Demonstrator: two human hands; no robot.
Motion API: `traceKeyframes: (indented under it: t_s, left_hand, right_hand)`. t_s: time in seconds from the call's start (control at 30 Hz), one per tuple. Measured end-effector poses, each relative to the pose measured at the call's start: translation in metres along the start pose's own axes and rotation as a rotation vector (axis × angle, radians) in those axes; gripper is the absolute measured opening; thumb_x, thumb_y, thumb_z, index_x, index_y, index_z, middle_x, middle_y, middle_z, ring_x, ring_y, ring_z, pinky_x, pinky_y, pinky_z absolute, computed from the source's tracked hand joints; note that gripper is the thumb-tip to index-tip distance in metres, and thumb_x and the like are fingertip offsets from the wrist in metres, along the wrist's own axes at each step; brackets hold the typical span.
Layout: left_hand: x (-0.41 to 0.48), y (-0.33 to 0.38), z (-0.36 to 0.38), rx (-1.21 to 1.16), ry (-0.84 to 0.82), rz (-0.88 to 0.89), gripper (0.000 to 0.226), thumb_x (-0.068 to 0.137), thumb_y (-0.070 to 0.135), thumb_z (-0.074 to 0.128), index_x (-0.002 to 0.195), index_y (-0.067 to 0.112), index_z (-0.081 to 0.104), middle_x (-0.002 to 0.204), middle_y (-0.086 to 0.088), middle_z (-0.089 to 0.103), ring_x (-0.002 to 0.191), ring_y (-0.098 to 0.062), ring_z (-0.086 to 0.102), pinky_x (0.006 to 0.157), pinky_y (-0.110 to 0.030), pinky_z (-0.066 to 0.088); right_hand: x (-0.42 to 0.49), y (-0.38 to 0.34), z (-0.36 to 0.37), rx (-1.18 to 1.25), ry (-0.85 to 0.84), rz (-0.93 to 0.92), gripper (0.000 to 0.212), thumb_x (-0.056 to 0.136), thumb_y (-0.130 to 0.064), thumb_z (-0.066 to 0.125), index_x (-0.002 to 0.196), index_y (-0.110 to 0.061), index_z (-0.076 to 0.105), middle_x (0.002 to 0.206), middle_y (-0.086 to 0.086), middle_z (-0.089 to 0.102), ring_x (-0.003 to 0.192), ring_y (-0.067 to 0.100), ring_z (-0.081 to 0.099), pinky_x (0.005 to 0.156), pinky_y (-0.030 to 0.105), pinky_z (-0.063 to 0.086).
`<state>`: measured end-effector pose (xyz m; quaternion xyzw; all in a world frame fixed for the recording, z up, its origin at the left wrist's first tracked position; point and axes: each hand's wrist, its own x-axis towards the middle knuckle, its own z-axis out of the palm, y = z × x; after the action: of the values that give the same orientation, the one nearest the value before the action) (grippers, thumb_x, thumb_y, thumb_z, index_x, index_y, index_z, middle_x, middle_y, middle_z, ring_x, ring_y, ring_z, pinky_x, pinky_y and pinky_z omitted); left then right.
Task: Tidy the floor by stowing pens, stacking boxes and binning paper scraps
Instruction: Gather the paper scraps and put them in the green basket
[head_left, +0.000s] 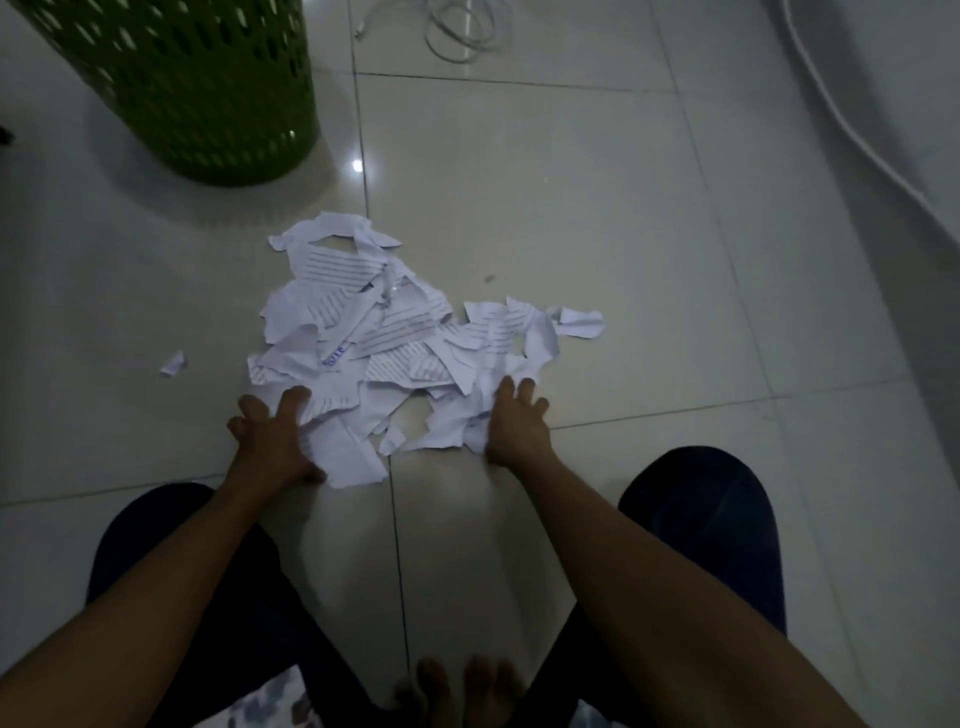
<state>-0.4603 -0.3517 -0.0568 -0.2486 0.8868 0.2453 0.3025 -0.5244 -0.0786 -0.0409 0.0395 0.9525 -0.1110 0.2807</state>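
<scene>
1. White lined paper scraps (395, 338) lay in a loose, overlapping pile on the glossy floor tiles (623, 234), right in front of the crouched person and between both hands. One stray scrap (174, 364) sat apart, off the pile's left side.
2. Handling, as a judgement: torn sheets, very light and limp, and likely to slide on the shiny tile and flutter loose if lifted piecemeal. Nothing breakable. Best taken by raking the edges inward, then scooping under the heap from both sides and squeezing it into a wad.
3. The left hand (275, 436) rested on the pile's near-left edge, fingers spread and bent, pressing down on scraps and not closed round anything. The thumb side was dim, so a small pinch there couldn't be ruled out.
4. The right hand (517, 421) lay on the near-right edge, fingers splayed on the paper, gripping nothing.
5. A green perforated bin (208, 93) stood beyond the pile, up and to the left, near but not touching it.
6. A thin white cable (462, 31) coiled at the far top and a thicker white cord (857, 130) ran down the right, both well apart from the paper.
</scene>
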Motion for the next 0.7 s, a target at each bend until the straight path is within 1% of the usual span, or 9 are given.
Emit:
traceKeyframes:
  t_s: [0.07, 0.13, 0.17, 0.27, 0.33, 0.43, 0.5, 0.6, 0.7]
  left_hand:
    - [0.001, 0.005, 0.001, 0.022, 0.023, 0.021, 0.112, 0.053, 0.025, 0.092, 0.142, 0.031, 0.024, 0.137, -0.017, 0.013, 0.123, -0.043, 0.021, 0.103, -0.054, 0.033]
    - [-0.002, 0.012, 0.001, 0.068, 0.046, 0.028, 0.111, 0.053, 0.031, 0.091, 0.142, 0.03, 0.024, 0.138, -0.018, 0.016, 0.125, -0.041, 0.02, 0.102, -0.058, 0.033]
    - [-0.003, 0.017, 0.001, 0.128, 0.079, 0.038, 0.111, 0.054, 0.036, 0.09, 0.142, 0.03, 0.023, 0.141, -0.019, 0.016, 0.128, -0.041, 0.018, 0.104, -0.063, 0.028]
    - [-0.011, 0.03, 0.003, 0.374, 0.217, 0.07, 0.116, 0.052, 0.048, 0.087, 0.146, 0.03, 0.021, 0.151, -0.021, 0.013, 0.14, -0.042, 0.006, 0.102, -0.075, 0.005]
    - [-0.01, 0.037, 0.006, 0.405, 0.261, 0.161, 0.123, 0.051, 0.044, 0.089, 0.15, 0.026, 0.018, 0.155, -0.022, 0.009, 0.143, -0.043, 0.001, 0.104, -0.075, 0.002]
    - [-0.003, 0.05, 0.008, 0.247, 0.129, 0.175, 0.131, 0.053, 0.036, 0.09, 0.151, 0.032, 0.003, 0.158, -0.016, -0.009, 0.144, -0.04, -0.006, 0.113, -0.064, 0.007]
    - [0.0, 0.063, 0.01, 0.187, 0.069, 0.161, 0.138, 0.049, 0.038, 0.092, 0.149, 0.039, -0.003, 0.157, -0.01, -0.017, 0.144, -0.038, -0.009, 0.112, -0.064, 0.008]
    - [0.007, 0.077, 0.014, 0.161, 0.042, 0.191, 0.145, 0.044, 0.038, 0.094, 0.145, 0.048, -0.011, 0.155, -0.004, -0.027, 0.144, -0.037, -0.015, 0.107, -0.069, 0.014]
    - [0.012, 0.077, 0.015, 0.173, -0.044, 0.178, 0.145, 0.048, 0.035, 0.093, 0.146, 0.046, -0.013, 0.154, -0.007, -0.031, 0.142, -0.042, -0.019, 0.108, -0.07, 0.016]
  right_hand:
    - [-0.005, 0.014, -0.004, -0.019, -0.041, -0.082, 0.069, 0.087, -0.011, 0.06, 0.145, -0.011, 0.023, 0.145, 0.014, 0.026, 0.125, 0.036, 0.04, 0.096, 0.044, 0.041]
    - [-0.007, 0.042, -0.02, -0.019, -0.112, -0.076, 0.077, 0.081, -0.01, 0.066, 0.145, -0.014, 0.023, 0.148, 0.01, 0.023, 0.127, 0.034, 0.039, 0.097, 0.043, 0.042]
    - [-0.006, 0.059, -0.033, -0.01, -0.143, -0.034, 0.08, 0.078, -0.01, 0.07, 0.145, -0.014, 0.026, 0.148, 0.01, 0.024, 0.129, 0.033, 0.039, 0.1, 0.043, 0.043]
    - [-0.003, 0.112, -0.079, -0.01, -0.208, 0.126, 0.088, 0.072, -0.017, 0.081, 0.144, -0.007, 0.032, 0.145, 0.017, 0.03, 0.131, 0.034, 0.041, 0.105, 0.044, 0.042]
    - [-0.006, 0.148, -0.102, -0.059, -0.212, 0.243, 0.088, 0.073, -0.026, 0.082, 0.143, -0.006, 0.034, 0.146, 0.018, 0.033, 0.131, 0.034, 0.042, 0.105, 0.041, 0.042]
    - [-0.008, 0.176, -0.114, -0.039, -0.34, 0.349, 0.085, 0.076, -0.037, 0.078, 0.143, -0.007, 0.034, 0.147, 0.013, 0.036, 0.129, 0.031, 0.043, 0.098, 0.04, 0.047]
    - [-0.004, 0.179, -0.115, 0.004, -0.367, 0.351, 0.092, 0.076, -0.041, 0.078, 0.147, -0.01, 0.027, 0.149, 0.012, 0.032, 0.129, 0.031, 0.043, 0.097, 0.042, 0.048]
    - [0.008, 0.166, -0.11, -0.04, -0.235, 0.263, 0.115, 0.07, -0.045, 0.082, 0.153, -0.015, 0.009, 0.155, 0.017, 0.016, 0.139, 0.036, 0.03, 0.11, 0.049, 0.035]
    - [0.012, 0.129, -0.085, -0.008, -0.148, 0.129, 0.13, 0.062, -0.047, 0.086, 0.153, -0.028, -0.005, 0.16, 0.011, -0.004, 0.143, 0.037, 0.018, 0.11, 0.053, 0.031]
